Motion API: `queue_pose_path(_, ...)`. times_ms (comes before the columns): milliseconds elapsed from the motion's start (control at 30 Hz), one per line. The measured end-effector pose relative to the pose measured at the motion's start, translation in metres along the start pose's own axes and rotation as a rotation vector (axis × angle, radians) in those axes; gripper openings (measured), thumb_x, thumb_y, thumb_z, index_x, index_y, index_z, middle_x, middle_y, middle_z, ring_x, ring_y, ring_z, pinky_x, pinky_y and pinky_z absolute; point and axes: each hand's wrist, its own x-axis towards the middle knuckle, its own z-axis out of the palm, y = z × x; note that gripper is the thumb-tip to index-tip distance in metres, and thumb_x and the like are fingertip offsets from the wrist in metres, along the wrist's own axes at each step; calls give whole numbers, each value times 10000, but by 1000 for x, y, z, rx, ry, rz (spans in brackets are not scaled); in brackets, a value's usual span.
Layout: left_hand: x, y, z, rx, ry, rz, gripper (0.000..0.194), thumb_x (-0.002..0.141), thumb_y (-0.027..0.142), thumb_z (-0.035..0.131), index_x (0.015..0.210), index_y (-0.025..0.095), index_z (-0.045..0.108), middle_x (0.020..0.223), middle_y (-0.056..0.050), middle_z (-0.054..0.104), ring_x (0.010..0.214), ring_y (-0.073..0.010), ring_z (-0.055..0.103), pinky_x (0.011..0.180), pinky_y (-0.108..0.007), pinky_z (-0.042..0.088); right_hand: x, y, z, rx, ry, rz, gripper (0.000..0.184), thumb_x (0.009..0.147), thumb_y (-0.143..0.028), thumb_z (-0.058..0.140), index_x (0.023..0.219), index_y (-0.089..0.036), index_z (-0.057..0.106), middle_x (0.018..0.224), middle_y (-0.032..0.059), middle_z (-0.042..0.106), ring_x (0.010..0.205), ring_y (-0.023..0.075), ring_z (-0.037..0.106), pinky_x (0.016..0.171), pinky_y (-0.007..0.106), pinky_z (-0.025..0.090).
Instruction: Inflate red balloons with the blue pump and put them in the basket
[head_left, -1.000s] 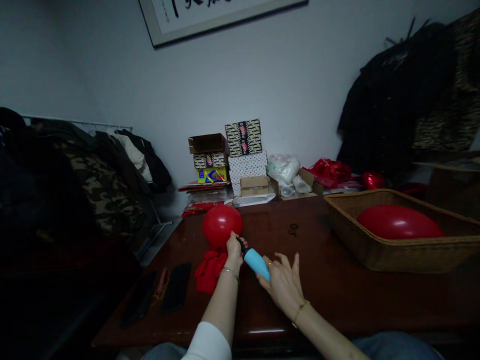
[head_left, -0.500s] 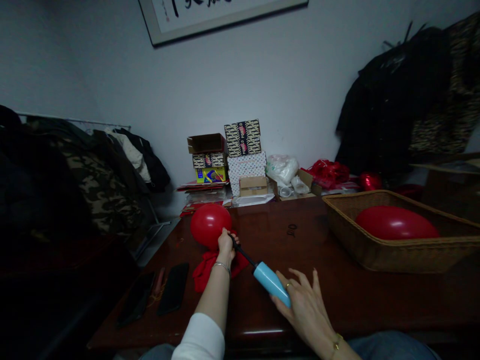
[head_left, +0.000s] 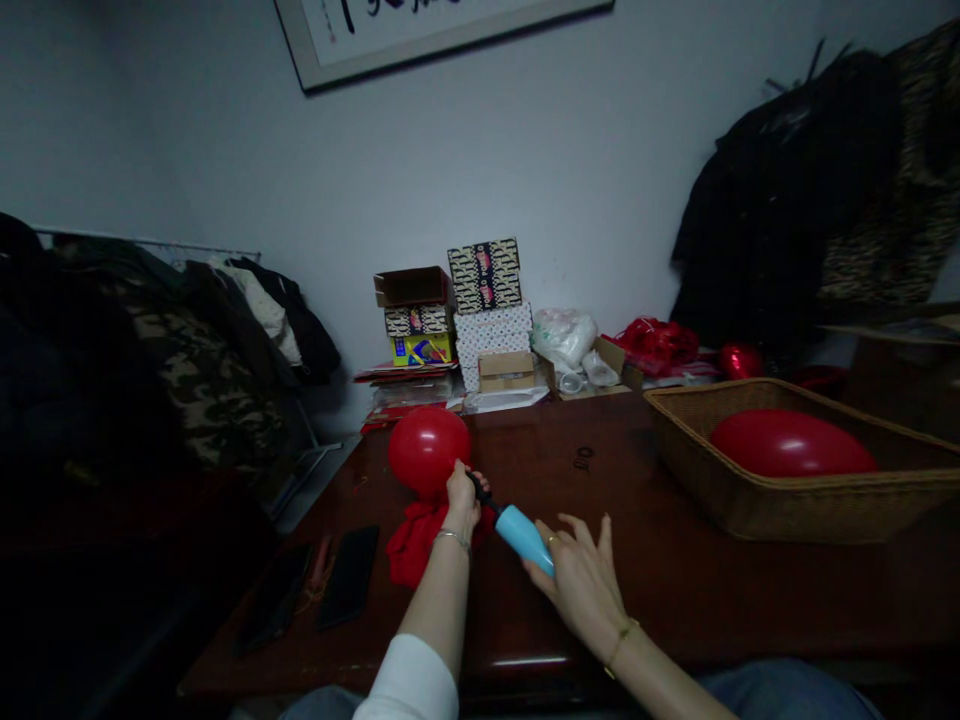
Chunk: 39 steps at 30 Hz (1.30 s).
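Observation:
A round, partly inflated red balloon (head_left: 429,448) sits over the nozzle of a hand balloon pump (head_left: 525,538), which has a light blue body and a black front part. With closed fingers my left hand (head_left: 463,497) pinches the balloon's neck at the nozzle, hiding the join. My right hand (head_left: 585,575) is at the rear end of the blue body, thumb and index finger around it and the other fingers stretched outward. Beneath my left hand lies a crumpled red heap (head_left: 412,543), which looks like uninflated balloons or cloth.
A wicker basket (head_left: 720,500) at the right contains a large red balloon (head_left: 791,443). Two dark flat phone-like objects, one a phone (head_left: 349,577), lie at the table's left. Small black rings (head_left: 583,458) rest mid-table. Boxes (head_left: 491,345) and bags (head_left: 564,337) line the wall.
My right hand has pushed the blue pump body up and left toward my left hand, so less black shaft shows. The balloon and left hand have shifted slightly right.

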Motion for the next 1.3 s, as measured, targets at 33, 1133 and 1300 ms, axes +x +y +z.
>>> queue_pose_path(33,-2,-1,1,5,-2,-6,251,896,365,386,711,195,383,460,54,408,332,-79,386,355,-178,290,6,-3,3,0,1,1,427,836,-421,474,1188,-194,558,949,84,678,1136,276,453,1042,591,-24)
queue_pose_path(1133,-1,1,3,27,2,11,254,872,391,428,713,197,386,465,59,401,330,-78,383,351,-182,298,-20,9,-2,-14,25,26,415,823,-407,500,1185,-214,564,944,70,683,1131,279,462,1050,585,8)
queue_pose_path(1300,-4,-1,7,14,-6,-9,280,829,429,500,715,197,390,464,63,397,332,-76,384,349,-181,303,12,-12,8,-11,29,30,427,830,-413,482,1177,-180,568,915,89,681,1128,284,451,1041,587,-28)
